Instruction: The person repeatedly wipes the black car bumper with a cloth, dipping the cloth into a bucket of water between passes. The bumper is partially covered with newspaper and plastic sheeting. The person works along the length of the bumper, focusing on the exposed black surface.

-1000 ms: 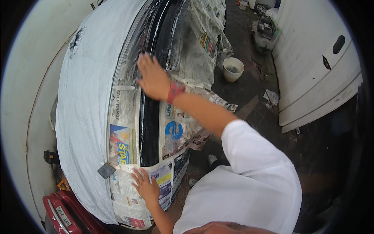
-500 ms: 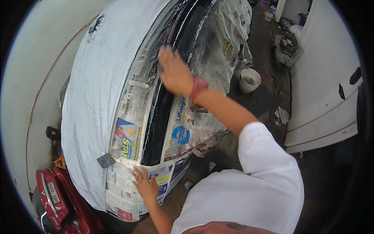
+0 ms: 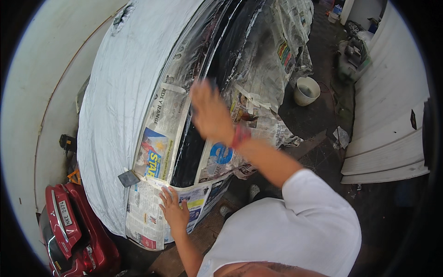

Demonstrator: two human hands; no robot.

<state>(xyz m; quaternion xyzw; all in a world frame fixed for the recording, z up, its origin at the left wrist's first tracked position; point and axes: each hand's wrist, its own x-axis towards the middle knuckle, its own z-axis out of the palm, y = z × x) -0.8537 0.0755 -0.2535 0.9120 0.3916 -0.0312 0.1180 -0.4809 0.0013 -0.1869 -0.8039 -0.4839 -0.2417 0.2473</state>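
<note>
A long black panel strip (image 3: 188, 161), streaked with whitish wet residue, runs away from me along a masked car body. Newspaper sheets (image 3: 159, 111) are taped along both sides of it. Over the strip is my right hand (image 3: 211, 113), wearing a red wristband; its fingers are smeared by motion, and whatever lies under the palm is hidden. My left hand (image 3: 175, 213) rests with fingers spread on the newspaper at the strip's near end. A dark grey square pad (image 3: 128, 178) lies just left of that end, at the white cover's edge.
A white cover (image 3: 124, 92) drapes the car's left side, and clear plastic film hangs at the right. On the floor stands a whitish bucket (image 3: 307, 91). A red car rear panel (image 3: 94, 231) sits lower left. White panels (image 3: 392, 115) stand at the right.
My right hand has moved nearer along the black strip. My left hand stays on the newspaper. The whole view has shifted slightly.
</note>
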